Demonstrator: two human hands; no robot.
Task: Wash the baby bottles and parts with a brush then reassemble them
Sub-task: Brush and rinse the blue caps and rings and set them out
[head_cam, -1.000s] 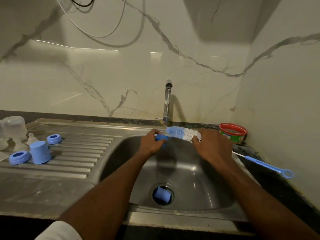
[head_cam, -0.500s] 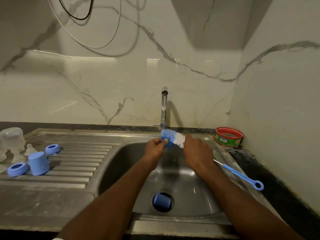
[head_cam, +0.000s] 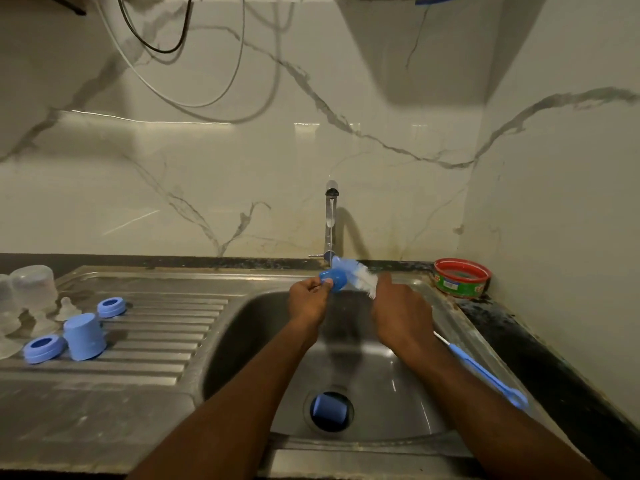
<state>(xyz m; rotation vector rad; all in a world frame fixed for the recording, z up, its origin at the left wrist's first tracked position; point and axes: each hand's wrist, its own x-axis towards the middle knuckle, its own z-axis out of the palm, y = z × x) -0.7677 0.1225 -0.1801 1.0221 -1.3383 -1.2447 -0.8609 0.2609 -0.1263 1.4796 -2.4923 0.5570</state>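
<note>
- The left hand (head_cam: 309, 301) was up under the tap (head_cam: 330, 220), its fingers (head_cam: 320, 284) pinched together on a small blue bottle part (head_cam: 334, 279), a ring or cap by the look of it, held over the far edge of the sink (head_cam: 429, 403).
- The right hand (head_cam: 401, 315) had its fingers wrapped shut around the brush (head_cam: 356, 275); the blue-and-white bristle head was pressed against the part, while the blue handle stuck out behind the wrist toward the near right.
- A thin stream of water ran down from the tap onto the part and bristles.
- Handling call: that part looked like light, stiff plastic, and wet it would likely be slippery, so a rim pinch between thumb and fingertips seemed the safe hold, leaving the inside open to the bristles.
- The bristles should be soft and springy; the wire stem would probably flex if pushed hard.
- Another blue piece (head_cam: 329, 412) sat down in the drain at the near middle of the sink, waiting.
- On the drainboard (head_cam: 166, 341) at left stood a blue cap (head_cam: 85, 336) upside down, two blue rings (head_cam: 44, 348) (head_cam: 111, 307), clear teats (head_cam: 67, 308) and clear bottles (head_cam: 34, 289) at the far left edge.
- A red-rimmed tub (head_cam: 462, 278) sat on the bench at far right.
- Judging by the layout, washing was well along and reassembly not yet begun.
</note>
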